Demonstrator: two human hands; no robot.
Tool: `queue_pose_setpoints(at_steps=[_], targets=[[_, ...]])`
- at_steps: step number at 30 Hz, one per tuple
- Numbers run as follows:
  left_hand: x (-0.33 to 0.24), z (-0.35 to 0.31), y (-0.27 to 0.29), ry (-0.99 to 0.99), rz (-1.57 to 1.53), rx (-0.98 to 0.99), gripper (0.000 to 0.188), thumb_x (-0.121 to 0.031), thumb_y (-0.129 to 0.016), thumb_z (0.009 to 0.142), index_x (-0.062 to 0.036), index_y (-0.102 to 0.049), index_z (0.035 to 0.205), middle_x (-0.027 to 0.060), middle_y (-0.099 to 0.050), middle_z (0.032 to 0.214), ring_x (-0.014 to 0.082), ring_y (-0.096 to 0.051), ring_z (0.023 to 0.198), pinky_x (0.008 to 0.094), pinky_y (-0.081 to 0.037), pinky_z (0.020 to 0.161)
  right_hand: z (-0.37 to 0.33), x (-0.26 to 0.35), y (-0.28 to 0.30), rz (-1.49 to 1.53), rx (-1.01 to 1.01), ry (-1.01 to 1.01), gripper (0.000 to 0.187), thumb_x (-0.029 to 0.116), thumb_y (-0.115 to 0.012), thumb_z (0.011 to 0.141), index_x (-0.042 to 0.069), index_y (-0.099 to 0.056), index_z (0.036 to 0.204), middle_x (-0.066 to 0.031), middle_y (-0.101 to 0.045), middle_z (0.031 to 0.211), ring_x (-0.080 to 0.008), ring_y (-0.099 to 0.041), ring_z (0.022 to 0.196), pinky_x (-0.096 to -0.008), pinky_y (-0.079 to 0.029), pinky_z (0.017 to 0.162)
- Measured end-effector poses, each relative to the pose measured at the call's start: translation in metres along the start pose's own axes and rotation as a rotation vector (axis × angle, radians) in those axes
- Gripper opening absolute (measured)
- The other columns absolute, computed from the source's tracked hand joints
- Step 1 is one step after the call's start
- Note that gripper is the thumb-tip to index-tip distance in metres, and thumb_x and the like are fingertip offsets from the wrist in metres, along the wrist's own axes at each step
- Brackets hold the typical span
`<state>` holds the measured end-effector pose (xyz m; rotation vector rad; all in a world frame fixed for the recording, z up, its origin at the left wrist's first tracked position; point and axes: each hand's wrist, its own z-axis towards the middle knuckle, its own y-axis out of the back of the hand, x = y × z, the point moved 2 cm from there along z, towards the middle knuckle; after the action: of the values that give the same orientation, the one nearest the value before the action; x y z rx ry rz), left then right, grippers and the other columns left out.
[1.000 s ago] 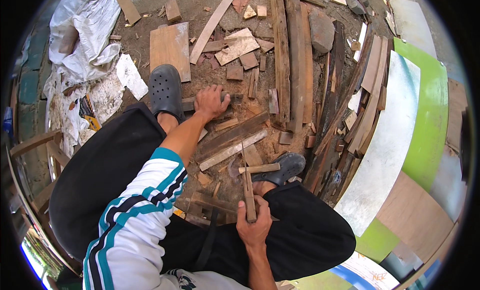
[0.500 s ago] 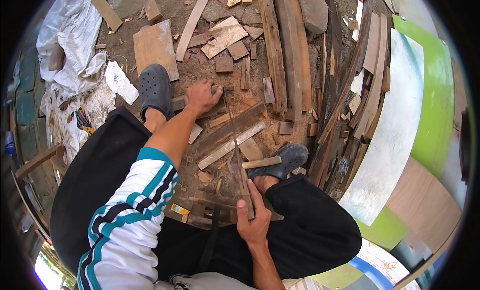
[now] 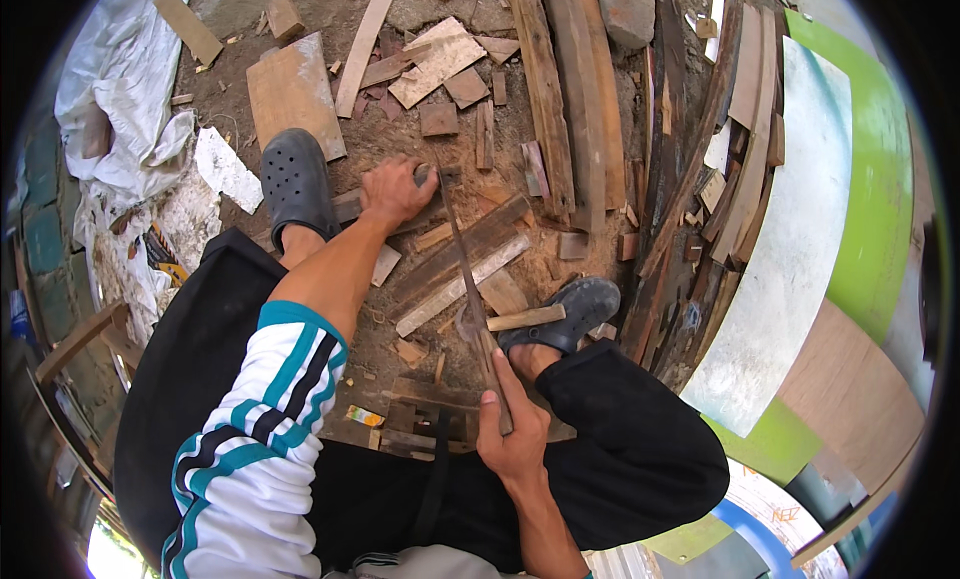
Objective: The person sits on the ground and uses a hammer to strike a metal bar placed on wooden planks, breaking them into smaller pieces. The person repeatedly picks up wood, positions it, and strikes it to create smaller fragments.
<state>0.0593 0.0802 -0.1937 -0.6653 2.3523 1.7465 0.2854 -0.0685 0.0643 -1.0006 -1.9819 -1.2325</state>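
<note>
My right hand [image 3: 515, 441] is wrapped round the handle of a handsaw [image 3: 467, 269], with the forefinger stretched along it. The long, narrow blade points away from me, and its far end passes just right of my left hand [image 3: 398, 191]. That hand presses down on a dark strip of wood [image 3: 348, 205], fingers curled over it and the thumb toward the blade. Whether the teeth touch the wood is hard to make out. A tool with a wooden handle [image 3: 527, 318] rests against my right shoe [image 3: 585, 309]; its head is partly behind the saw.
Dark and pale boards [image 3: 465, 254] lie between my feet amid sawdust. My left shoe [image 3: 297, 182] stands beside a flat plywood piece [image 3: 295, 94]. Long planks [image 3: 575, 99] and a stone [image 3: 625, 9] lie ahead, with stacked strips and a white panel [image 3: 780, 239] to the right.
The head view has shifted slightly, so the ground sits a little further left and up. The saw and right hand have moved only slightly. Both hands keep their grip.
</note>
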Motion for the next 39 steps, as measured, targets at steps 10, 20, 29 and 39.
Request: queue_pose_setpoints(at_steps=[10,20,29,39], targets=[[0.003,0.001,-0.006,-0.002,0.018,0.016,0.052,-0.052,-0.051,0.090,-0.0096,-0.073,0.111,0.0135,-0.068,0.111,0.0310,-0.063,0.109,0.0452,-0.051,0.090,-0.015,0.002,0.002,-0.025,-0.021,0.001,0.049,0.004,-0.058,0.089,-0.001,-0.055,0.137,-0.0272,-0.071,0.099,-0.0358,-0.073,0.081,-0.0333,-0.056,0.068],[0.001,0.001,-0.003,0.015,0.072,0.024,0.055,-0.054,-0.048,0.091,-0.0084,-0.073,0.109,0.0134,-0.068,0.108,0.0313,-0.065,0.105,0.0446,-0.053,0.087,-0.018,-0.004,0.007,-0.011,-0.074,0.103,0.048,0.005,-0.058,0.090,-0.001,-0.055,0.137,-0.0283,-0.069,0.093,-0.0357,-0.072,0.074,-0.0348,-0.055,0.065],[0.002,-0.001,-0.003,-0.020,0.024,-0.019,0.051,-0.053,-0.048,0.092,-0.0104,-0.074,0.107,0.0128,-0.069,0.104,0.0314,-0.066,0.101,0.0447,-0.053,0.084,-0.014,-0.003,0.005,-0.039,0.004,0.017,0.048,0.004,-0.057,0.090,-0.004,-0.053,0.137,-0.0276,-0.068,0.114,-0.0364,-0.071,0.099,-0.0340,-0.056,0.080],[0.004,0.000,-0.003,-0.025,0.028,-0.010,0.052,-0.052,-0.048,0.093,-0.0105,-0.074,0.109,0.0136,-0.069,0.106,0.0324,-0.066,0.102,0.0445,-0.053,0.085,-0.014,0.001,0.004,-0.022,0.030,-0.055,0.048,0.006,-0.057,0.091,-0.002,-0.053,0.138,-0.0303,-0.068,0.108,-0.0383,-0.071,0.096,-0.0363,-0.057,0.077]])
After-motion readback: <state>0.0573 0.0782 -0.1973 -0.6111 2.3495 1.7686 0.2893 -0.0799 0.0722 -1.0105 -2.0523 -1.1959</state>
